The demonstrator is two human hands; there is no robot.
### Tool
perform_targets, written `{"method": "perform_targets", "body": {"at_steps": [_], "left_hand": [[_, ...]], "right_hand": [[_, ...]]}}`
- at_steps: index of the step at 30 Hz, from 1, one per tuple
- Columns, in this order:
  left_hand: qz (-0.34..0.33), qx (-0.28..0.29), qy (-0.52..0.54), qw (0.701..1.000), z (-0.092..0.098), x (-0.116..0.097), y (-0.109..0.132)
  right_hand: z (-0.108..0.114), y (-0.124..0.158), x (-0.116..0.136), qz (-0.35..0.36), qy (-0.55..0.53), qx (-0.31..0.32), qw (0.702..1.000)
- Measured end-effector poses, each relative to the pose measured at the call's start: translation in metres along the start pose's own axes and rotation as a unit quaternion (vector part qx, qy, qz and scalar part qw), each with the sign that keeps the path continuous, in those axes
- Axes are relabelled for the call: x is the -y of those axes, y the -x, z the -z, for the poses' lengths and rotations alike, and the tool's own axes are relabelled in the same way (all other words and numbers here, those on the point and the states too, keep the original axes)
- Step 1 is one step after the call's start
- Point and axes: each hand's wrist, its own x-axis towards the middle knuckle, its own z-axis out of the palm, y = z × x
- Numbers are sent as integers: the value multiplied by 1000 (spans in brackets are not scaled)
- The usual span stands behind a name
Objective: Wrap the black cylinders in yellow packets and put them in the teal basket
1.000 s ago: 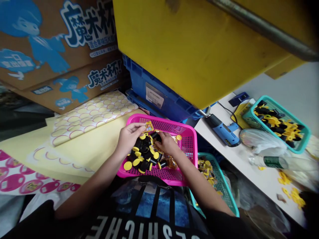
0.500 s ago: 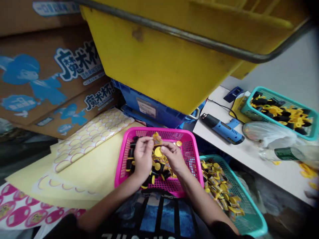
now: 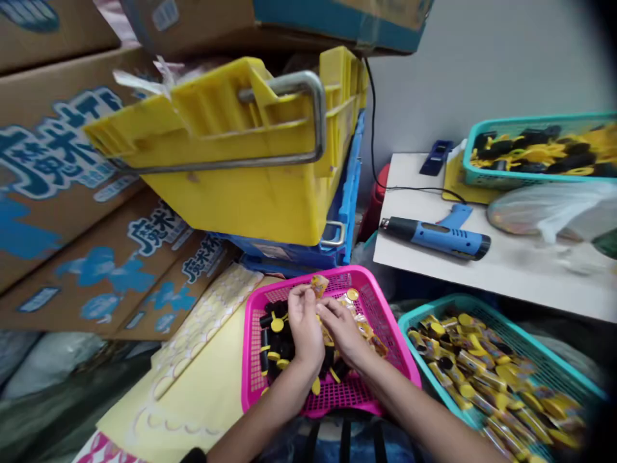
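Observation:
Over the pink basket point(image 3: 402, 341), my left hand point(image 3: 307, 328) is closed, its fingertips pinching a small yellow printed plastic sleeve point(image 3: 319, 285). My right hand point(image 3: 343, 329) sits just beside it with thumb and fingers pressed together. What lies between those right fingertips is too small to make out. Inside the basket, several black cylinders with yellow caps point(image 3: 277, 325) are gathered on the left and under my hands. Loose printed sleeves point(image 3: 366, 330) lie toward the right side, near a round yellow cap point(image 3: 352, 294).
A teal basket point(image 3: 578, 373) of sleeved pieces stands at right. On the white table point(image 3: 409, 260) lie a blue heat gun point(image 3: 441, 239) and another teal basket point(image 3: 535, 177). Yellow crate point(image 3: 250, 199) and cartons point(image 3: 101, 263) rise ahead and left; yellow sheets point(image 3: 193, 386) lie at left.
The camera view has tilted up and swung right, showing more of the crate and the right teal basket. My hands have come closer together, still over the pink basket.

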Motion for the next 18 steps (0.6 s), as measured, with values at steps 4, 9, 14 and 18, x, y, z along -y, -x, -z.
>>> {"method": "perform_targets", "body": {"at_steps": [4, 9, 14, 18], "left_hand": [[32, 4, 56, 998, -14, -11, 6], [107, 39, 130, 985, 2, -41, -4], [101, 42, 60, 992, 33, -42, -13], [133, 55, 38, 989, 48, -28, -12]], "right_hand": [[18, 1, 8, -17, -1, 4, 1000], [27, 5, 33, -91, -123, 4, 988], [16, 15, 51, -179, -235, 69, 953], [12, 18, 47, -139, -203, 83, 966]]}}
